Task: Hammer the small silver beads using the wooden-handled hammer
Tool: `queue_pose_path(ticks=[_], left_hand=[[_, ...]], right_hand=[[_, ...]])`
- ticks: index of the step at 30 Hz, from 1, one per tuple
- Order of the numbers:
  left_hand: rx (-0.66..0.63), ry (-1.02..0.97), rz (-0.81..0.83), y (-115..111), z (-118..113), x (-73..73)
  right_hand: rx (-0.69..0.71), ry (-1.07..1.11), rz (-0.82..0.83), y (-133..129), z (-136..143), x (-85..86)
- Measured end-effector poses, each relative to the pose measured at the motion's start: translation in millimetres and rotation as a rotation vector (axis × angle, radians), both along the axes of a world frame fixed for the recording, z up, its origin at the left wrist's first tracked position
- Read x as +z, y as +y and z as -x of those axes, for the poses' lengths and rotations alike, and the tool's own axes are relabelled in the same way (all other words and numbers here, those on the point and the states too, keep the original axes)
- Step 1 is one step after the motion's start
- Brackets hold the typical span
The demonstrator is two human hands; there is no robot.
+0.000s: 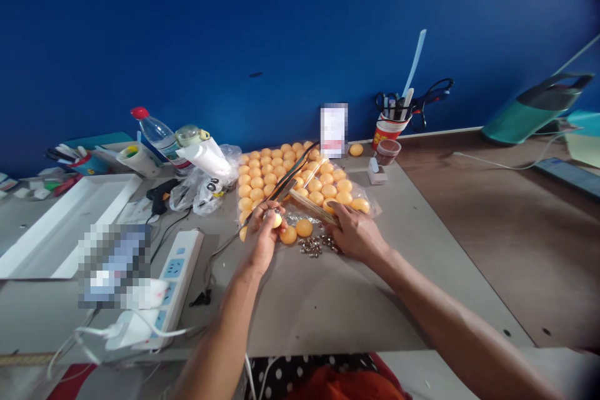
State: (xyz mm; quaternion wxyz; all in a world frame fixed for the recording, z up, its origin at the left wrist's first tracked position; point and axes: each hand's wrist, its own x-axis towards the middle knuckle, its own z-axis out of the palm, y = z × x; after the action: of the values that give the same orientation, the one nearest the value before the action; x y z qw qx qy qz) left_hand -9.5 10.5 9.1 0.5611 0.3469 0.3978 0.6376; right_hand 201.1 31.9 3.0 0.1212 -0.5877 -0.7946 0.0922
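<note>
My left hand [263, 231] is closed around an orange ping-pong ball [277, 219]; something small and shiny shows at the ball's top. My right hand [359, 231] grips the pale wooden handle of a hammer [309, 205], whose dark metal head lies just above my left fingers. Between the hands, two loose orange balls [296, 231] rest on the table. Beside them, partly under my right hand, is a pile of small shiny metal pieces [315, 245]. Behind the hands, many more orange balls [276, 165] lie in rows on clear plastic.
To the left are a power strip [175, 275] with plugs and cords, a white tray [70, 225], a glue gun [162, 195] and a bottle [157, 134]. A phone [334, 131] stands at the back, near a cup of scissors and pens [391, 128]. A green flask [529, 109] lies at right.
</note>
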Motion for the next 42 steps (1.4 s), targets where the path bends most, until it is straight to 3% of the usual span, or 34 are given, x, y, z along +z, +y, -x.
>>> queue_pose_path(ticks=[9,25,29,34,42], left_hand=[[0.0,-0.015,0.006,0,0,-1.0],[-0.012,-0.005,-0.002,0,1,-3.7],[-0.005,0.002,0.02,0,1,-3.8],[-0.012,0.006,-0.005,0,1,-4.7],[-0.017,0.013,-0.007,1,2,-7.9]], right_hand=[[0.006,0.003,-0.084,8,-11,-8.3],[0.084,0.054,-0.159,4,-13,0.6],[0.149,0.078,-0.023,0,-15,12.5],[0.126,-0.102,0.133,-5,-18,19.8],[0.12,-0.119,0.099,-8,-16,8.8]])
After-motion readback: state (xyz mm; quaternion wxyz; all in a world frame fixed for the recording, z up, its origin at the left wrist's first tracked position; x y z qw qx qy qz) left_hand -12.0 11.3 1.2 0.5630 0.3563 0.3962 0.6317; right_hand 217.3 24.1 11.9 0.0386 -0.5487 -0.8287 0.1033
